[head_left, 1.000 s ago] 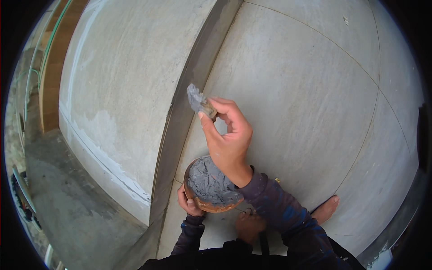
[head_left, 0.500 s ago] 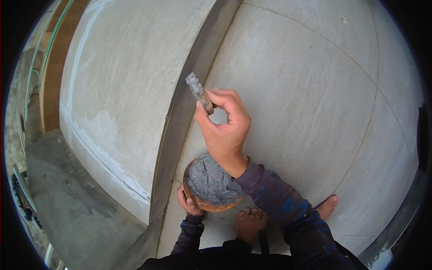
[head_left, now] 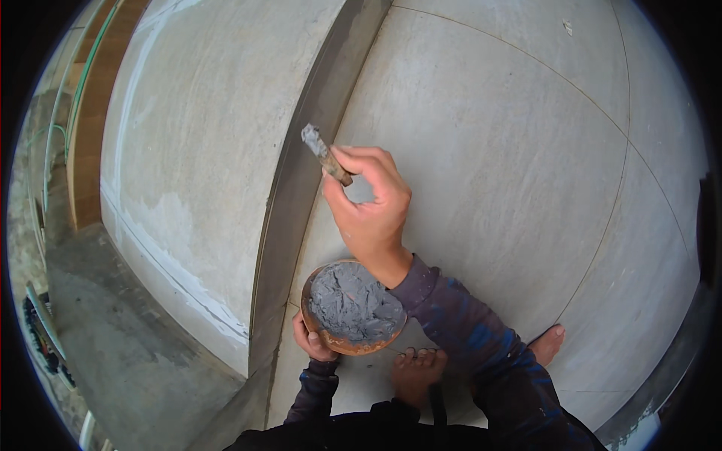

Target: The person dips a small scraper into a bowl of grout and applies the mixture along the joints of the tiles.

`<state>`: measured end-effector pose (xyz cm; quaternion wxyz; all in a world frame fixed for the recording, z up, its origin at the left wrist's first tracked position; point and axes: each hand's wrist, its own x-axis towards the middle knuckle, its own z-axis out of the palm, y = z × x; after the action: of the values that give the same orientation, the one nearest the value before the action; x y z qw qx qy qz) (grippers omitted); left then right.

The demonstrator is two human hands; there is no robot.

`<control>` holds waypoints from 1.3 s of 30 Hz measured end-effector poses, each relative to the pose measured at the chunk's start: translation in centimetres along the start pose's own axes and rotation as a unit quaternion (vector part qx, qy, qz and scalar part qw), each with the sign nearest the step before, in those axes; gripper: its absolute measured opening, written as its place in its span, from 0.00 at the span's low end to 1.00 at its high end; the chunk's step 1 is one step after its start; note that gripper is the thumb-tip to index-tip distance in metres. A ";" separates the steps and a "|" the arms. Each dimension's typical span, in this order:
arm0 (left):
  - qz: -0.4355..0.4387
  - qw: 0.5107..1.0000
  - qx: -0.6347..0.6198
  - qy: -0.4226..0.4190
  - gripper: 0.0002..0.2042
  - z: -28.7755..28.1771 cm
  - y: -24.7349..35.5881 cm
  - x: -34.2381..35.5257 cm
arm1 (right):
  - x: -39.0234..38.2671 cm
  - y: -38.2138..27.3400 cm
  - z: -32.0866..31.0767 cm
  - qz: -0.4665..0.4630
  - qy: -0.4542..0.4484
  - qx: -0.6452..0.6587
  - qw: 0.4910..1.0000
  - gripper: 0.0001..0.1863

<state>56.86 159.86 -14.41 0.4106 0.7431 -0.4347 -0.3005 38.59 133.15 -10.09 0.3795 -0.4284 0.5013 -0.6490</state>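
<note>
My right hand (head_left: 376,203) pinches a short flat stick (head_left: 328,156) between thumb and fingers. Grey paste coats the stick's far end, which points up and left over the dark edge of a raised slab. Below, my left hand (head_left: 313,338) grips the left rim of a round orange-brown bowl (head_left: 353,348). Thick grey paste (head_left: 353,301) fills the bowl, its surface rough and creased. My right wrist and sleeve pass over the bowl's upper right rim.
A pale slab (head_left: 210,135) with whitish smears along its lower edge lies to the left, ending in a dark vertical face (head_left: 293,173). Large grey floor tiles (head_left: 496,165) with thin joints spread right. My bare feet (head_left: 417,372) stand below. Brown boards (head_left: 94,135) and a green hose are far left.
The stick has less paste piled on its tip and has shifted slightly left, still in my right hand. My left hand keeps hold of the bowl; the whole view has drifted a little.
</note>
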 end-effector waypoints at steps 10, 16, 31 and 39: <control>-0.001 1.000 -0.011 -0.003 0.44 0.2 -0.7 0.0 | -3.7 -0.3 0.1 -0.102 -0.063 -0.078 0.990 0.16; 0.003 1.000 -0.017 -0.004 0.45 0.6 -0.7 -0.1 | 4.9 1.7 0.0 0.026 0.102 0.026 0.994 0.16; 0.002 1.000 -0.023 -0.003 0.44 0.3 -1.2 -0.3 | 4.6 1.2 0.1 0.009 0.078 0.011 0.997 0.15; -0.021 0.999 -0.029 -0.006 0.45 -0.2 -1.6 -0.8 | -1.2 0.5 -0.7 -0.090 -0.056 -0.058 0.993 0.17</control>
<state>57.28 161.13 -15.61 0.4233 0.7381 -0.4121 -0.3258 38.37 134.36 -10.84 0.3216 -0.5281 0.4758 -0.6255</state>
